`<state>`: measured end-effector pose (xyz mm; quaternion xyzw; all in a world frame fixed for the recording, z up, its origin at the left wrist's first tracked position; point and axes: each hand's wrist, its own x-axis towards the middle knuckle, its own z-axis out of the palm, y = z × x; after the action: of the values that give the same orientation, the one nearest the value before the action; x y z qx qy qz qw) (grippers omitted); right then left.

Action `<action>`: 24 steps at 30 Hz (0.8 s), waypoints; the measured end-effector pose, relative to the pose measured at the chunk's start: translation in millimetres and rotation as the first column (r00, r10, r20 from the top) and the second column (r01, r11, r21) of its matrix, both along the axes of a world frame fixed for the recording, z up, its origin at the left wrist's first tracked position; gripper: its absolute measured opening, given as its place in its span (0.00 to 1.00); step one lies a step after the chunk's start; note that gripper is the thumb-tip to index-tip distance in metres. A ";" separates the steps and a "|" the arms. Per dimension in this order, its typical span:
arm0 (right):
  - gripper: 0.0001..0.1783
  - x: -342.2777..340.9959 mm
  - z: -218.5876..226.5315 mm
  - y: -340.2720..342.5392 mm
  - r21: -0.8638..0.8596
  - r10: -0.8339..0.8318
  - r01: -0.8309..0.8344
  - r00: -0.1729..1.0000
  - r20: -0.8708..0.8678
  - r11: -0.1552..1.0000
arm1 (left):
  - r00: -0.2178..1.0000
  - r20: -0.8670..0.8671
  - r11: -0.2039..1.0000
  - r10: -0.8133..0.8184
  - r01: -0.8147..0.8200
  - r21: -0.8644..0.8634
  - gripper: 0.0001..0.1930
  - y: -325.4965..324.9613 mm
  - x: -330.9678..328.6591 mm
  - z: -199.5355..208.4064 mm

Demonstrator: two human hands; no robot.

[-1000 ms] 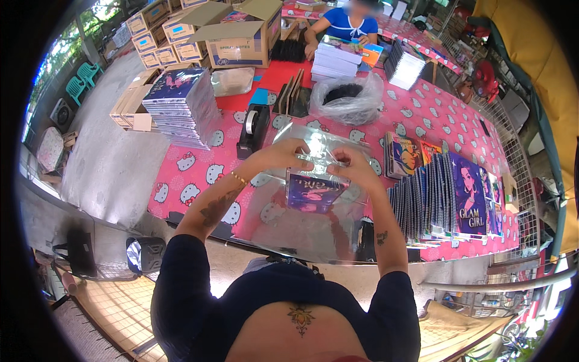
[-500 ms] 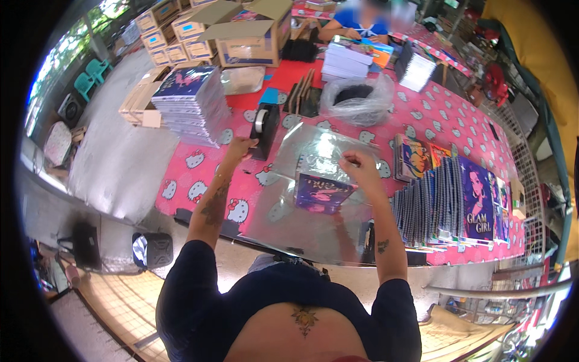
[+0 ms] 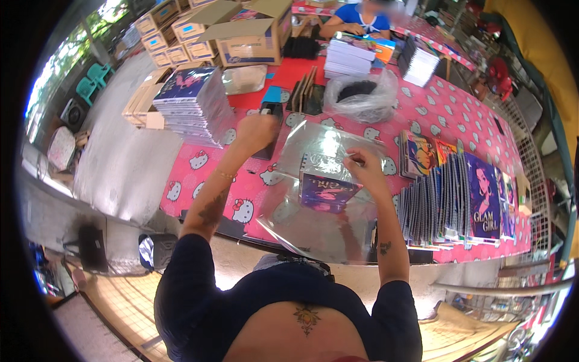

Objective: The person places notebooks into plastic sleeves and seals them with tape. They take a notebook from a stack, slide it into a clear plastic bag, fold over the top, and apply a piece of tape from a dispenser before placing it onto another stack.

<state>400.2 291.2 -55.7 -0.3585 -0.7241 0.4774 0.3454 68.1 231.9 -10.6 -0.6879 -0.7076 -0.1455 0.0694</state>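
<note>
A spiral notebook (image 3: pixel 329 194) with a purple cover lies on a large clear plastic sheet (image 3: pixel 289 226) near the table's front edge, part of the sheet folded over it. My right hand (image 3: pixel 367 170) is closed in a pinch at the notebook's upper right, on the folded plastic. Over a black tape dispenser (image 3: pixel 272 110) to the left, my left hand (image 3: pixel 258 131) is curled closed. Its fingertips are hidden behind the back of the hand, so what they grip does not show.
Plastic-wrapped notebooks (image 3: pixel 193 102) are stacked at left, before cardboard boxes (image 3: pixel 250 45). A row of spiral notebooks (image 3: pixel 431 196) stands at right. Beyond the sheet sits a clear plastic bag (image 3: pixel 362 102) with something black inside. Across the table a person in blue (image 3: pixel 356 21) sits behind stacked notebooks (image 3: pixel 350 59).
My left hand has moved up and right, from the dispenser's near left side to over its top, hiding the tape roll. My right hand stays pinched at the notebook.
</note>
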 end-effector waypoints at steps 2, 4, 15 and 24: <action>0.16 0.9 0.4 -0.6 -0.044 0.022 -0.023 1.000 -0.019 0.999 | 0.831 0.115 0.829 -0.544 0.553 -0.080 0.11 32.9 44.8 39.5; 0.18 6.4 -3.3 3.9 -0.041 0.020 -0.021 1.000 -0.011 0.999 | 0.710 0.234 0.619 -0.664 0.697 -0.362 0.12 68.2 94.1 63.0; 0.39 28.8 -18.2 -34.4 -0.004 -0.115 0.124 0.908 -0.403 0.992 | 0.022 1.000 0.781 -0.001 0.624 -0.013 0.36 44.2 48.9 -92.7; 0.56 -20.1 33.0 -47.4 0.147 0.109 -0.050 0.898 -0.426 0.988 | 0.098 0.899 0.904 -0.426 0.018 0.427 0.39 -74.6 68.6 -34.1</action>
<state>380.1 243.8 -22.7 -0.1897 -0.6734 0.5097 0.5008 136.6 157.3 -44.7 -0.5008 -0.4299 -0.6763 -0.3272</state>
